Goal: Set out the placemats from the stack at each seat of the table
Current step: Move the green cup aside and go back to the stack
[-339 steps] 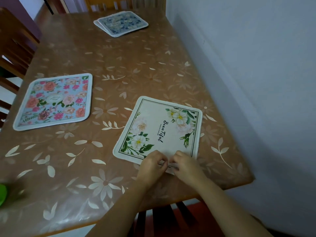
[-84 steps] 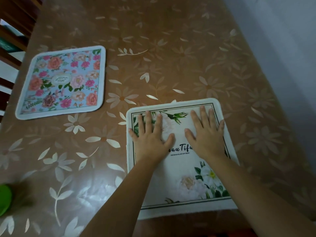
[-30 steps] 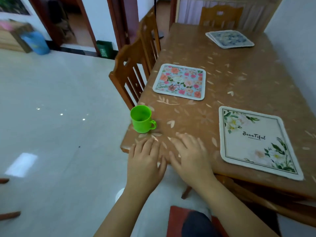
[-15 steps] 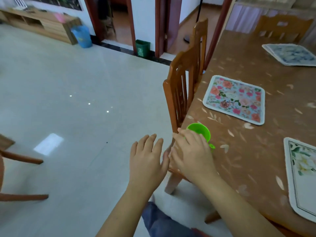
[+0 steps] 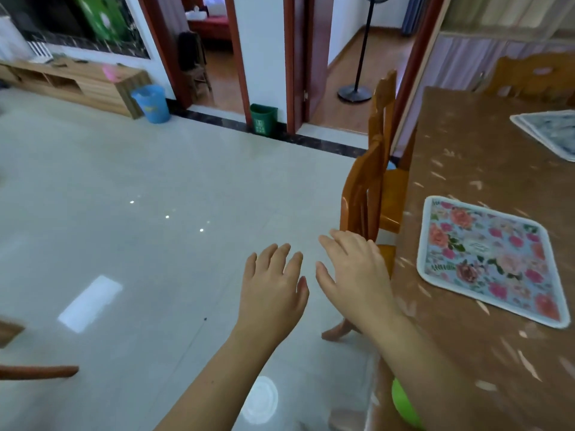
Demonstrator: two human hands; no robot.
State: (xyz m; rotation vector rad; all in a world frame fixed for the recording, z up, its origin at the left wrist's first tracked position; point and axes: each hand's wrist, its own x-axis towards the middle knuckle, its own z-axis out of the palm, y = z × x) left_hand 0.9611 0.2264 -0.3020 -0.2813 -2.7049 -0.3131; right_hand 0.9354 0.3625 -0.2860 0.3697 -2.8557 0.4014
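Both the left hand [image 5: 270, 290] and right hand [image 5: 354, 275] have left the table [image 5: 466, 169].

Glossy tile floor [image 5: 155, 188]; wood chair [image 5: 370, 181], varnished.

No text can be read: the centre label on the floral placemat [image 5: 491, 262] and the white mark on the green bin [image 5: 263, 119] are blurred.

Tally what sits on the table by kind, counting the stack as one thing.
Pink floral placemat: 1
Stack of blue-grey placemats: 1
Green cup, only partly visible: 1
Total: 3
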